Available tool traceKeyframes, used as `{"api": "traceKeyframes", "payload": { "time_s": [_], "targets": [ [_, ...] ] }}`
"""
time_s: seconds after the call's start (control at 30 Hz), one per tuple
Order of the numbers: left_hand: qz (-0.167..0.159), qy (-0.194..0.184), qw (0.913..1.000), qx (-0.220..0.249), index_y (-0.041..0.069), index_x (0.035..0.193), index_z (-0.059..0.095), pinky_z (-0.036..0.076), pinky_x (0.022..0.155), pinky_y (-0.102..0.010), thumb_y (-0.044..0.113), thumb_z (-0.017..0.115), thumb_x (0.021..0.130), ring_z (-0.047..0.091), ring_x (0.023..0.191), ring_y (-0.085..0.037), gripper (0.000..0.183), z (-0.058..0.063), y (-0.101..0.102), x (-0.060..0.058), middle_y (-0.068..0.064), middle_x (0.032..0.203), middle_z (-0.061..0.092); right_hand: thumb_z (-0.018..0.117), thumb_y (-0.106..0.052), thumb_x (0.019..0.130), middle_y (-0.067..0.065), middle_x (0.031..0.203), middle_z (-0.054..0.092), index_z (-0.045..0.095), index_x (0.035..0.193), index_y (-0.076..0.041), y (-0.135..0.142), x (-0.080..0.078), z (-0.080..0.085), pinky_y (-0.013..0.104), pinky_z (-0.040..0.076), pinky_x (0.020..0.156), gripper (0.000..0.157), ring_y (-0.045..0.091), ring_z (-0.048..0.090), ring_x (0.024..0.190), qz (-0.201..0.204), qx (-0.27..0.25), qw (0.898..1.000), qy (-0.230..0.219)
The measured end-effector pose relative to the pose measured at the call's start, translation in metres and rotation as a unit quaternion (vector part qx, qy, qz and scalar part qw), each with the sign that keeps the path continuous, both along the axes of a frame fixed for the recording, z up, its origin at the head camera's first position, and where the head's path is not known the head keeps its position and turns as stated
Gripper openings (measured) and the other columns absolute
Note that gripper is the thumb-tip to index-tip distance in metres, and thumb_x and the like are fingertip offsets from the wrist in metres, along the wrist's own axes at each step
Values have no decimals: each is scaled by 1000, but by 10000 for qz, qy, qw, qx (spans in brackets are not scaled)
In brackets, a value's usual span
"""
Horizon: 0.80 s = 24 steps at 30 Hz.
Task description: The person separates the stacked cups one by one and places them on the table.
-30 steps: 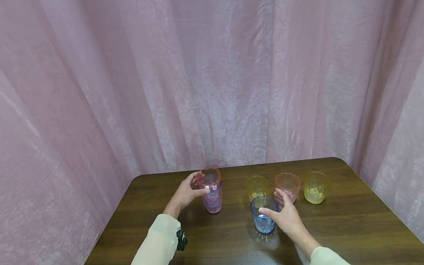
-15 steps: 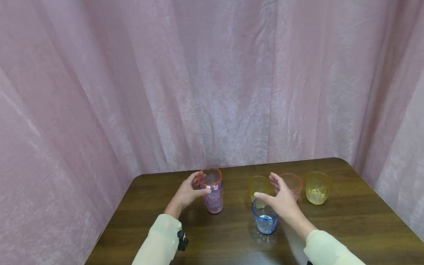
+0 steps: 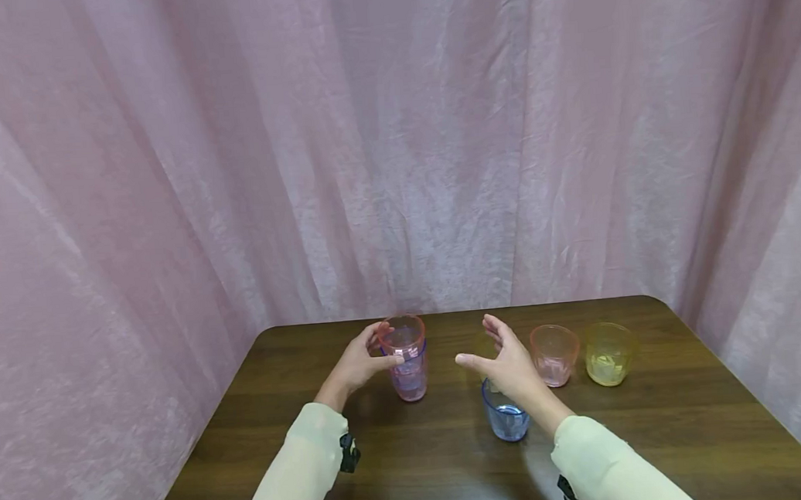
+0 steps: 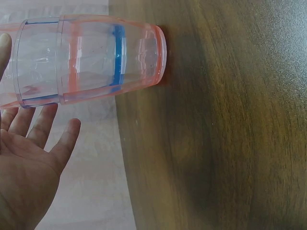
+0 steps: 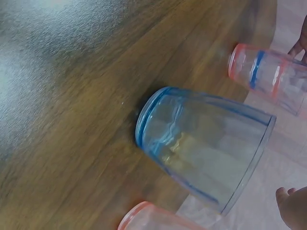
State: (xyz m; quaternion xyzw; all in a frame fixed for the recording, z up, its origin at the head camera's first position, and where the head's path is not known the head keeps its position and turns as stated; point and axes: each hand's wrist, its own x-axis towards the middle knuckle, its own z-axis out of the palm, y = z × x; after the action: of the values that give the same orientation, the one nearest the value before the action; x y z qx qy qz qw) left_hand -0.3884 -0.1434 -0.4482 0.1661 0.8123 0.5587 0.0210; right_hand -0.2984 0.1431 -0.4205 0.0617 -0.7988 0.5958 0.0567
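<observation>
No words to read
No letters, numbers, brand names, labels or signs could be read in any of the three views.

Left hand [image 4: 31,165] around nested pink and blue cups [image 4: 93,60], standing on wood-grain table [image 4: 216,143].
</observation>
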Motion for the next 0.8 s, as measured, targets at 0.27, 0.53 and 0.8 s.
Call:
{"api": "traceKeyframes", "payload": {
  "time_s": [0.27, 0.53, 0.8],
  "targets": [
    [-95, 31, 9999, 105, 1, 146, 42, 35, 110, -54, 6, 82, 81, 40, 137, -41, 77, -1, 2, -1, -16, 143, 52, 82, -47, 78, 12, 159, 28, 24, 156, -8, -13, -4, 3, 48, 25, 117, 104, 33, 26, 146, 144, 142, 9997, -126],
    [-280, -69, 9995, 114, -8, 147, 35, 29, 112, -59, 3, 80, 82, 35, 138, -46, 81, 0, 1, -2, -24, 146, 46, 82, -38, 82, 14, 159, 28, 24, 155, -5, -32, -15, 6, 54, 27, 115, 99, 36, 27, 145, 305, 219, 9993, -86],
    [-49, 98, 9999, 5, -1, 147, 41, 33, 112, -54, 8, 82, 82, 40, 137, -40, 78, -2, 0, 1, -18, 146, 50, 84, -39, 79, 14, 157, 33, 28, 155, -6, -54, -29, 6, 55, 35, 110, 99, 34, 32, 143, 329, 234, 9992, -37]
  ]
}}
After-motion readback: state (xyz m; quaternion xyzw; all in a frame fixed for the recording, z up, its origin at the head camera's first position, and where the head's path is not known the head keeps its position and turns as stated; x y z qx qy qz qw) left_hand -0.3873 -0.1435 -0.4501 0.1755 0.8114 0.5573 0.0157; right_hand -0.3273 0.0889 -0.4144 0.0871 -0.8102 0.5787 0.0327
